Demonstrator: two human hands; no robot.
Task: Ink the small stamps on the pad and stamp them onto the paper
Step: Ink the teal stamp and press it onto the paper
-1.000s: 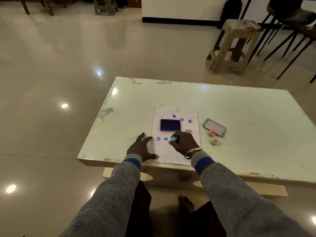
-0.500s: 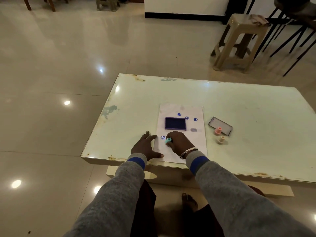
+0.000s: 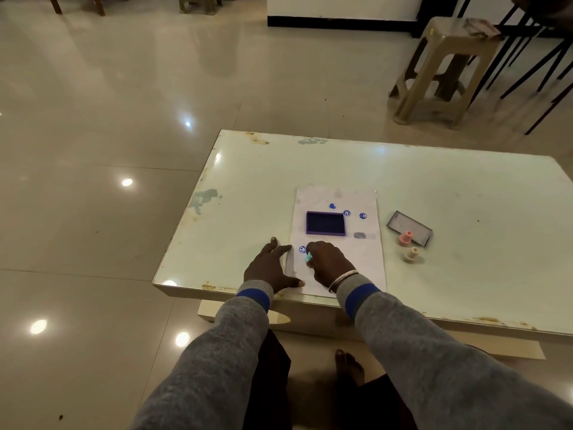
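Note:
A white paper [image 3: 366, 259] lies on the table with a purple ink pad [image 3: 325, 223] resting on its upper half. Several blue stamp marks show above and right of the pad, and one sits near the paper's left edge. My right hand [image 3: 330, 263] holds a small turquoise stamp [image 3: 308, 258] down against the paper's lower left part. My left hand [image 3: 271, 268] lies flat with fingers spread on the paper's left edge. A pink stamp [image 3: 405, 238] and a beige stamp [image 3: 411, 254] stand on the table right of the paper.
The ink pad's lid [image 3: 409, 228] lies right of the paper, behind the pink stamp. The glossy table [image 3: 465, 187] has worn edges. A beige plastic stool [image 3: 443, 69] and dark chair legs stand on the tiled floor beyond. My bare foot [image 3: 348, 366] shows under the table.
My right hand has slid the turquoise stamp leftward along the paper's lower part, covering one of the two marks seen earlier. The left hand has stayed on the paper's edge.

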